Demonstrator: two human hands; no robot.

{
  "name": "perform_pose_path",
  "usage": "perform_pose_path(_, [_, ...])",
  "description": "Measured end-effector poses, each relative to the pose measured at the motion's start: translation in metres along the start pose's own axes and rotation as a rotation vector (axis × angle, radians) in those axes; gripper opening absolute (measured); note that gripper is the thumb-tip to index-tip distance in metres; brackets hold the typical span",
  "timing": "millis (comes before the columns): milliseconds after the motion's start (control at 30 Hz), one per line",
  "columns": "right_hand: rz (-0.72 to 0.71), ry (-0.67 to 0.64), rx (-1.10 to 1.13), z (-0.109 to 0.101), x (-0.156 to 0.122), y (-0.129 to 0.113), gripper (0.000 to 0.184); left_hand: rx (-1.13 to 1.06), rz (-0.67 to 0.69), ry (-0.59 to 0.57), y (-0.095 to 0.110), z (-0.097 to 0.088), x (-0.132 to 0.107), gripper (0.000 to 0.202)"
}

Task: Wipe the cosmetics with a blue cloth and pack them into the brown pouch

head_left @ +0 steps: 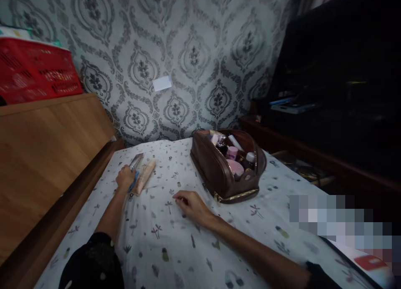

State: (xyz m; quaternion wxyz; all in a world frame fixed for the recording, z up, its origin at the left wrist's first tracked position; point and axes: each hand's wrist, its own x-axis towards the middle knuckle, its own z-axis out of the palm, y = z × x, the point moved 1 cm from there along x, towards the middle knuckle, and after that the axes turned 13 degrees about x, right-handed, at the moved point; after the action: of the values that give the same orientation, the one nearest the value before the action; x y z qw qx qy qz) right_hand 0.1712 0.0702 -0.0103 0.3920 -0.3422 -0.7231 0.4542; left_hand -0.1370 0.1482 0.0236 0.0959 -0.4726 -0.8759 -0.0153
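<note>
My left hand [125,178] reaches forward on the bed and is closed on a small blue item I cannot make out, right beside a peach-coloured tube [145,176] and a silvery tube [136,160] lying on the sheet. My right hand [191,205] rests on the patterned white sheet [175,247], fingers curled loosely down, holding nothing that I can see. To its right stands an open brown toiletry bag [219,172] filled with several small bottles and jars.
A wooden headboard [46,155] runs along the left with a red plastic basket [34,69] on top. Patterned wallpaper with a white tag [162,83] is behind. Dark furniture [328,113] stands at the right. A blurred patch covers the lower right.
</note>
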Motion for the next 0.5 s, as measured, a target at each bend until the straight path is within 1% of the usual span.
perform_pose_path(67, [0.104, 0.053, 0.173, 0.001, 0.001, 0.010, 0.023, 0.007, 0.006, -0.020, 0.002, -0.002, 0.004, 0.041])
perform_pose_path(133, [0.177, 0.067, 0.330, 0.002, 0.000, 0.016, 0.023, 0.015, 0.018, -0.041, 0.006, -0.006, 0.009, 0.043])
perform_pose_path(233, [0.166, 0.074, 0.414, 0.003, -0.002, 0.016, 0.022, 0.026, 0.060, -0.050, 0.020, -0.020, 0.019, 0.048])
perform_pose_path(333, [0.121, 0.084, 0.390, 0.004, -0.004, 0.015, 0.019, 0.036, 0.119, -0.041, 0.044, -0.041, 0.026, 0.052])
perform_pose_path(400, [0.109, 0.092, 0.385, 0.003, -0.003, 0.016, 0.017, 0.042, 0.178, -0.031, 0.065, -0.053, 0.024, 0.051])
perform_pose_path(467, [0.104, 0.123, 0.413, 0.001, -0.002, 0.020, 0.019, 0.049, 0.255, -0.019, 0.086, -0.062, 0.013, 0.046])
perform_pose_path(500, [0.104, 0.152, 0.439, 0.000, -0.001, 0.022, 0.023, 0.054, 0.296, -0.014, 0.096, -0.064, 0.004, 0.044])
